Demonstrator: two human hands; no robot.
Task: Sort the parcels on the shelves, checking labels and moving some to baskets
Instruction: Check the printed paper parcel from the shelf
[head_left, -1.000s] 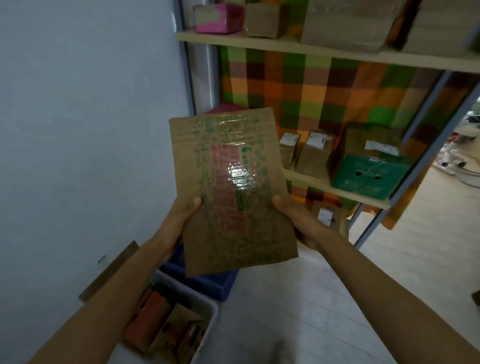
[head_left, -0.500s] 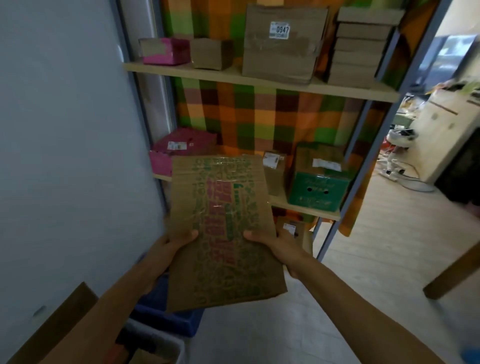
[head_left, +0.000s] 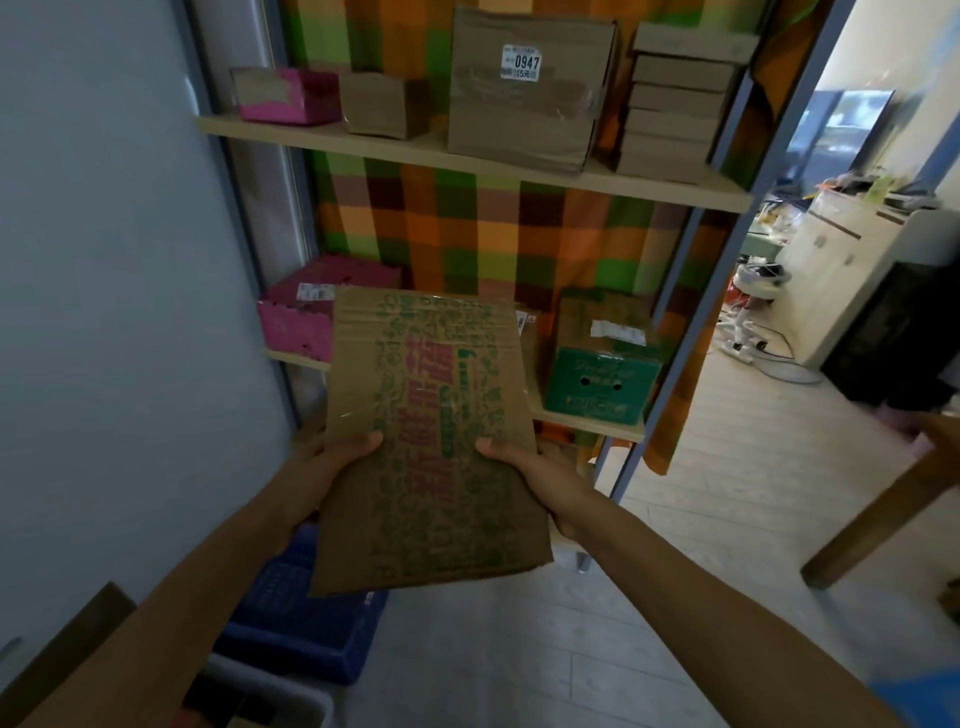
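Note:
I hold a flat brown cardboard parcel (head_left: 431, 436) with green and pink print and clear tape, upright in front of the shelves. My left hand (head_left: 332, 465) grips its left edge, thumb on the front. My right hand (head_left: 524, 467) grips its right edge the same way. Below the parcel a blue basket (head_left: 306, 629) stands on the floor, with a white bin (head_left: 291, 696) nearer to me. No shipping label shows on the face turned to me.
The upper shelf (head_left: 467, 161) carries a pink box (head_left: 285, 96), a small brown box (head_left: 384, 104), a large box labelled 0947 (head_left: 524, 88) and stacked flat boxes (head_left: 675, 98). On the middle shelf sit a pink box (head_left: 311, 312) and a green box (head_left: 602, 364). A wall runs along the left; a wooden table leg (head_left: 878, 514) stands right.
My view has tilted upward, bringing the upper shelf into sight. The parcel stays gripped in both hands and sits lower in the view.

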